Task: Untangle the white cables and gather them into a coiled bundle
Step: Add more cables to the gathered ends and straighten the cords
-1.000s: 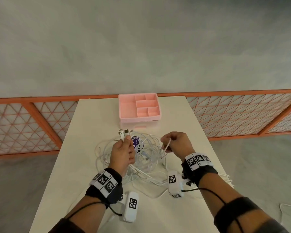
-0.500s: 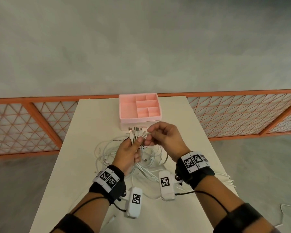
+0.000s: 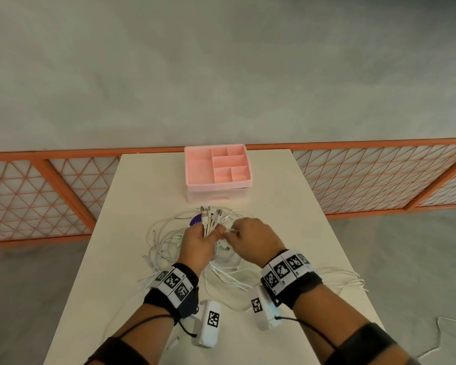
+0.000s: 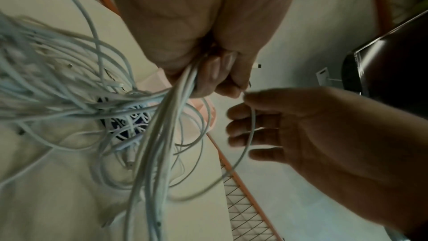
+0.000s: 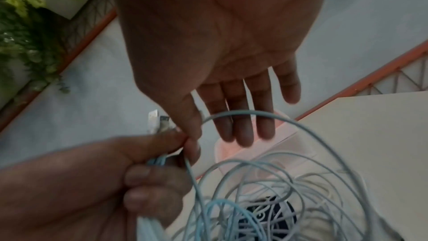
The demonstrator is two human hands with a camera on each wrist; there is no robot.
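A tangle of white cables lies in loose loops on the pale table. My left hand grips a bunch of cable ends in its fist, with several USB plugs sticking up out of it. My right hand is right beside it, thumb against the left thumb. The right wrist view shows the right hand pinching one white cable by the plugs, its other fingers straight. From the left hand the gathered strands hang down to the table.
A pink compartment organiser stands at the table's far end, just beyond the cables. A dark purple round object lies under the tangle. A few cables trail over the right table edge. An orange lattice fence runs behind the table.
My right hand, apart at first, carried a cable over to the left hand and now sits slightly lower beside it. More plugs stick up from the left fist.
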